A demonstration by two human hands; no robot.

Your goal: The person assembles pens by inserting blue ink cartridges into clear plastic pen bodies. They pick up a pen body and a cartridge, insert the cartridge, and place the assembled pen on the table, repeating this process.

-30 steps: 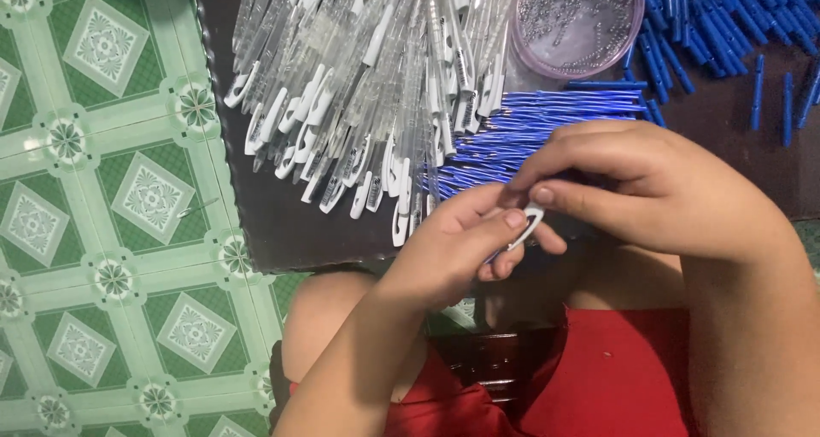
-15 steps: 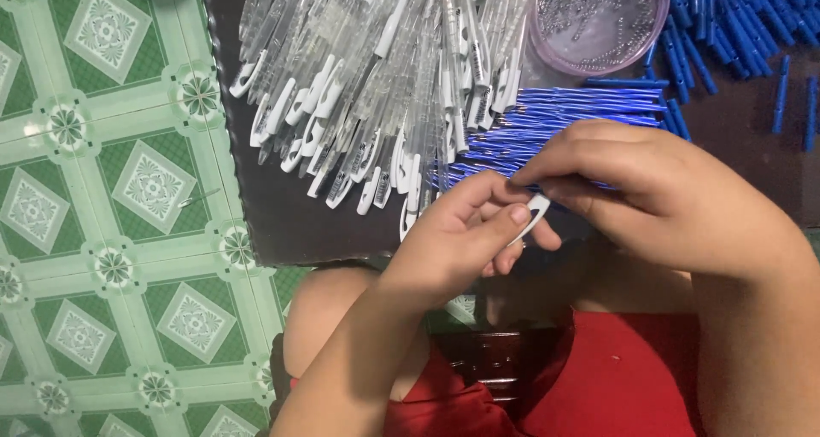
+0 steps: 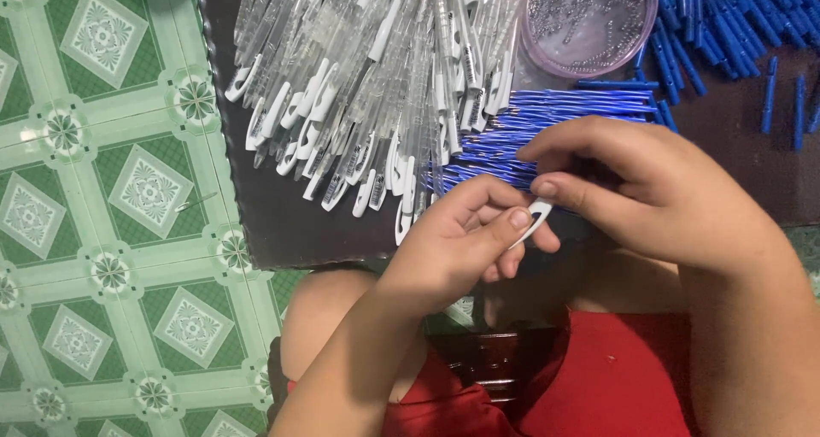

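Both hands had drifted slightly lower; left hand (image 3: 461,240) and right hand (image 3: 649,189) fingers pinched one white pen clip (image 3: 536,217) between them, over the dark counter (image 3: 282,223) below the clear pen barrels (image 3: 376,78).

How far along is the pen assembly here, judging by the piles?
Done: hard to say; the heap of clear barrels with white clips could be finished or half-built pens. In hand: left hand and right hand pinch one white-clipped piece between them. Left: a bundle of blue refills, loose blue parts and a pink dish of small metal bits all look well stocked, so plenty probably remains.
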